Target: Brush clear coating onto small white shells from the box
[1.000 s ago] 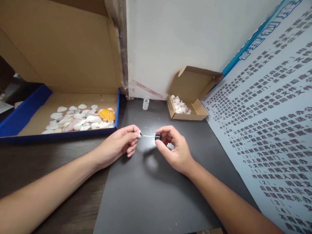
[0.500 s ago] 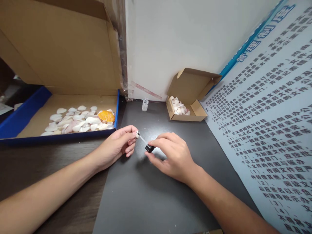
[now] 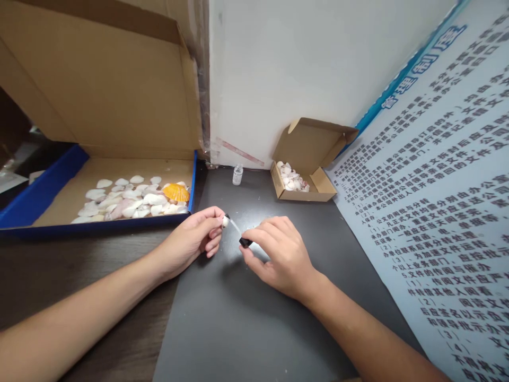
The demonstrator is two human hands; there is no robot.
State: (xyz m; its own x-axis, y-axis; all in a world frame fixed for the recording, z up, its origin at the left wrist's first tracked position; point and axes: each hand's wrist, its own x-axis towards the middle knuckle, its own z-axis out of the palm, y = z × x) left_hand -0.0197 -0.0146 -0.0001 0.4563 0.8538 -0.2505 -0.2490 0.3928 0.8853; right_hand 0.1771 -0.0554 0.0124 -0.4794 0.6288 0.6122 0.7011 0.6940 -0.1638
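My left hand pinches a small white shell between thumb and fingers, held just above the dark mat. My right hand is closed on a black cap with a thin brush stem whose tip touches the shell. Both hands sit close together over the mat's middle. A small clear bottle stands uncapped by the wall, beyond the hands.
A large cardboard box with blue rim at the left holds several pale shells and an orange scallop shell. A small open cardboard box with shells stands at the back right. A printed poster lies along the right.
My right hand turned and dropped, so the brush now slants up from below-right to the shell instead of lying level. My left hand stayed nearly still.
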